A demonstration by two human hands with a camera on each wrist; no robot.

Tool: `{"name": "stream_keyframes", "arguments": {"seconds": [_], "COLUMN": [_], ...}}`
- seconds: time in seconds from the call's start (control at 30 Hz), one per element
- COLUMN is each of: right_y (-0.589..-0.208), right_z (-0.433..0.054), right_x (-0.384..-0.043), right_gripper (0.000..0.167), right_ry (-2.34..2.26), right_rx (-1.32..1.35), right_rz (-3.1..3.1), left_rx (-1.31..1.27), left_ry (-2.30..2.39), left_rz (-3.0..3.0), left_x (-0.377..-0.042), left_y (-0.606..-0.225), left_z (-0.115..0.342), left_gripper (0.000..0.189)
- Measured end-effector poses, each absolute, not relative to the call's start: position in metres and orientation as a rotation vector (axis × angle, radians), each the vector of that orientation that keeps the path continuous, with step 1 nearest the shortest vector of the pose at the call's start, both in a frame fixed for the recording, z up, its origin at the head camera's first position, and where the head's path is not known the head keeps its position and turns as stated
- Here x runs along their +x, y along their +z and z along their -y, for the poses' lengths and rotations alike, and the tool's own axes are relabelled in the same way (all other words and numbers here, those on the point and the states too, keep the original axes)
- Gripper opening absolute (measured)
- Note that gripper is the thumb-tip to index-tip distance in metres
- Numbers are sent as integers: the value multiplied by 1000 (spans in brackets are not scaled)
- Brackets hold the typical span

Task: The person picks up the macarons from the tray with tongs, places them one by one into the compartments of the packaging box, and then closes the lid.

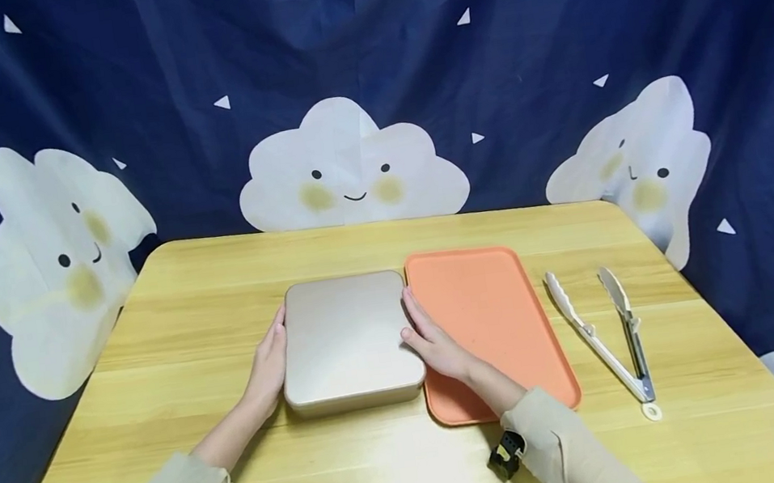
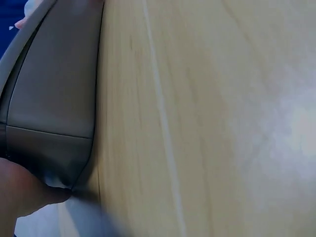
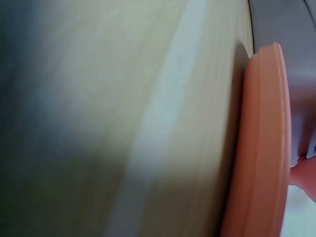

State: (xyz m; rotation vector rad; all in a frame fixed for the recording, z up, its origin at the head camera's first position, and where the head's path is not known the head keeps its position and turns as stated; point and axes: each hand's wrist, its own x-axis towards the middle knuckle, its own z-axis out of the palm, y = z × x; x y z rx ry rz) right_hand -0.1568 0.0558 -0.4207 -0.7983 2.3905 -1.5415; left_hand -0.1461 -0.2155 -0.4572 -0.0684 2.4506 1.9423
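A closed, silvery-beige tin box (image 1: 348,336) with a smooth lid and rounded corners sits on the table, left of a coral tray. My left hand (image 1: 271,367) lies along the box's left side, fingers fairly straight against it. Against the right side rests my right hand (image 1: 438,349), its fingers extended along the edge and its thumb at the lid's rim. In the left wrist view, part of the left hand (image 2: 22,192) touches the box's side wall (image 2: 54,84). The right wrist view shows a bit of the right hand (image 3: 305,177) beyond the tray rim. The box's contents are hidden.
The coral tray (image 1: 485,318) lies flat beside the box, under my right wrist. Farther right, metal tongs (image 1: 602,348) with pale tips lie spread on the wooden table (image 1: 216,280). A dark blue curtain (image 1: 331,37) with cloud faces hangs behind.
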Motion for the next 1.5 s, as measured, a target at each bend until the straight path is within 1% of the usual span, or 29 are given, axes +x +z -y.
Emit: {"name": "stream_keyframes", "arguments": {"seconds": [0.1, 0.33, 0.57, 0.63, 0.8, 0.97, 1.1, 1.23, 1.5], "right_y": [-421, -452, -427, -421, -436, -442, -441, -441, -443], "right_z": [-56, -56, -53, -53, -53, -55, -54, -51, -51], "right_x": [-158, -175, -162, -160, -167, -171, -171, -172, -171], "right_gripper": [61, 63, 62, 62, 68, 73, 70, 64, 63], "right_ry": [-1535, -1516, -1527, -1558, -1488, -1398, -1376, -1372, -1379], "right_rx": [-800, -823, -787, -758, -660, -449, -390, -429, -408], "right_rz": [-2398, -2481, -2476, -2449, -2482, -2472, -2472, -2494, -2514], "left_rx": [-89, -138, -133, -154, -243, -193, -164, -223, -303], "left_ry": [1953, 1946, 1978, 2028, 2080, 1964, 1945, 1963, 1948], "left_rz": [-2420, -2441, -2438, -2378, -2216, -2244, -2244, -2205, -2227], "left_x": [-146, -148, -152, -152, -147, -140, -139, -138, -137], "left_y": [-456, -451, -449, -448, -445, -444, -442, -440, -436], "left_z": [215, 216, 215, 215, 216, 214, 212, 210, 206], "left_gripper": [52, 49, 47, 47, 52, 56, 55, 53, 52]}}
